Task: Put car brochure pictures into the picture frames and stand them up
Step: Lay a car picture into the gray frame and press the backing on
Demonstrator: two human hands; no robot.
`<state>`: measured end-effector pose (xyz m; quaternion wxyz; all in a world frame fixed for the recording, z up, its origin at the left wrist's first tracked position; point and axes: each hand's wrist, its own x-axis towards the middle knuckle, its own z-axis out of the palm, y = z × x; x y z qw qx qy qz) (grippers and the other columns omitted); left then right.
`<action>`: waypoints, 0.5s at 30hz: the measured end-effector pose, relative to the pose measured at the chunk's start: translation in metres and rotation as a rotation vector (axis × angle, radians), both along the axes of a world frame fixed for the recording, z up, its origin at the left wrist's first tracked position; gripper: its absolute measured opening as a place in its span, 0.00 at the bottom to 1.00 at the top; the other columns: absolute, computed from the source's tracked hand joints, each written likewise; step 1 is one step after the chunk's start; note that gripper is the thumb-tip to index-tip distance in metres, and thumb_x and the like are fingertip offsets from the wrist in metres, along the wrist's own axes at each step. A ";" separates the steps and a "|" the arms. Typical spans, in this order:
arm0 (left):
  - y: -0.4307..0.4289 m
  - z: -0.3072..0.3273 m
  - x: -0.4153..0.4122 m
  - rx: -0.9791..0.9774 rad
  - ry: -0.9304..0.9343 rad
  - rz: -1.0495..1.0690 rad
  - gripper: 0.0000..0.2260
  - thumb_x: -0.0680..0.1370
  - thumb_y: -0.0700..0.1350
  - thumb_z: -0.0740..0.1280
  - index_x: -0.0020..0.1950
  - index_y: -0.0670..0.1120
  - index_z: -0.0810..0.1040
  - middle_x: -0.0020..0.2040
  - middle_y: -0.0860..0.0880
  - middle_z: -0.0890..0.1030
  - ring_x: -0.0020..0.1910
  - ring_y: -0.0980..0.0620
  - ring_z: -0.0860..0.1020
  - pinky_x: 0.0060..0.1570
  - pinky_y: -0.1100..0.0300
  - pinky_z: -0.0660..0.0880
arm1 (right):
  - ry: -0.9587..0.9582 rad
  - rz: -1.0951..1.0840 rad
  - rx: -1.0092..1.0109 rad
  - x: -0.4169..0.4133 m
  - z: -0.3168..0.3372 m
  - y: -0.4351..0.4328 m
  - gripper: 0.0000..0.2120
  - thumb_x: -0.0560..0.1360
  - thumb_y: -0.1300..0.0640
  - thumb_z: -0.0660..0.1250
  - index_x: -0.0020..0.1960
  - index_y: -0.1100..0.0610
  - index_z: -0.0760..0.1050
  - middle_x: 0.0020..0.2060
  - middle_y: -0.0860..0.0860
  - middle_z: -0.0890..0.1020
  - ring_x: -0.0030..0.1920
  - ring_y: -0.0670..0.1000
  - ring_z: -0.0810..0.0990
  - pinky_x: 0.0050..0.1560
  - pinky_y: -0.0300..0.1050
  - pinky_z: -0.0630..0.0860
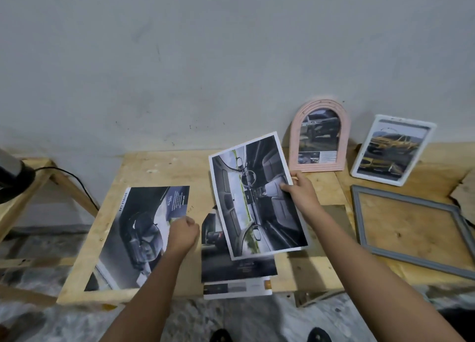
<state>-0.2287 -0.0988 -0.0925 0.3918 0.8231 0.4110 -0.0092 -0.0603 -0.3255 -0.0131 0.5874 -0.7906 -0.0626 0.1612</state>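
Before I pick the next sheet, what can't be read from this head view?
- Stack of brochures: head view, top sheet mostly hidden by the car-interior picture in the right hand.
- Grey frame: right corner cut off by the picture's edge.
- Left hand: fingers curled at the edge of the dark car picture; grip unclear.
- Pink arched frame: its caption is too small and blurred.

Left arm (154, 285): bare from wrist to the lower edge of the view — no sleeve, watch or band visible.
Right arm (359, 259): bare likewise, no sleeve in view.
Left hand (183, 235): ungloved, no rings visible.
Right hand (299, 191): ungloved — no jewellery visible.
Shoes (220, 336): dark rounded toes, bottom edge.
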 end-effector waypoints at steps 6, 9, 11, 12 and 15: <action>-0.056 0.120 0.094 -0.924 -0.568 0.025 0.23 0.80 0.60 0.53 0.57 0.43 0.74 0.55 0.41 0.81 0.54 0.41 0.80 0.56 0.47 0.76 | -0.576 0.088 0.059 0.031 0.077 -0.032 0.10 0.76 0.64 0.64 0.57 0.58 0.75 0.51 0.48 0.79 0.51 0.44 0.76 0.52 0.32 0.72; -0.082 0.168 0.126 -1.295 -0.775 0.027 0.38 0.68 0.71 0.58 0.63 0.42 0.71 0.59 0.37 0.78 0.58 0.34 0.77 0.56 0.37 0.73 | -0.910 0.197 -0.068 0.043 0.088 -0.066 0.16 0.71 0.71 0.64 0.56 0.59 0.79 0.51 0.48 0.81 0.53 0.45 0.77 0.56 0.38 0.73; -0.099 0.187 0.140 -1.339 -0.795 -0.026 0.40 0.65 0.71 0.60 0.62 0.41 0.73 0.56 0.37 0.80 0.54 0.36 0.79 0.53 0.40 0.76 | -1.078 0.309 -0.161 0.053 0.082 -0.089 0.21 0.66 0.74 0.63 0.55 0.58 0.80 0.53 0.49 0.82 0.55 0.47 0.78 0.59 0.42 0.73; -0.109 0.191 0.148 -1.313 -0.761 -0.063 0.35 0.68 0.67 0.60 0.61 0.40 0.75 0.53 0.38 0.82 0.50 0.40 0.81 0.49 0.45 0.79 | -1.132 0.356 -0.202 0.057 0.076 -0.100 0.22 0.65 0.74 0.64 0.54 0.57 0.81 0.53 0.49 0.82 0.56 0.48 0.78 0.59 0.44 0.74; -0.143 0.189 0.171 -1.152 -0.658 -0.119 0.16 0.78 0.39 0.61 0.65 0.38 0.71 0.46 0.41 0.83 0.40 0.44 0.83 0.35 0.54 0.81 | -1.143 0.426 -0.314 0.068 0.055 -0.139 0.14 0.73 0.62 0.65 0.57 0.53 0.80 0.57 0.46 0.81 0.61 0.46 0.76 0.59 0.47 0.73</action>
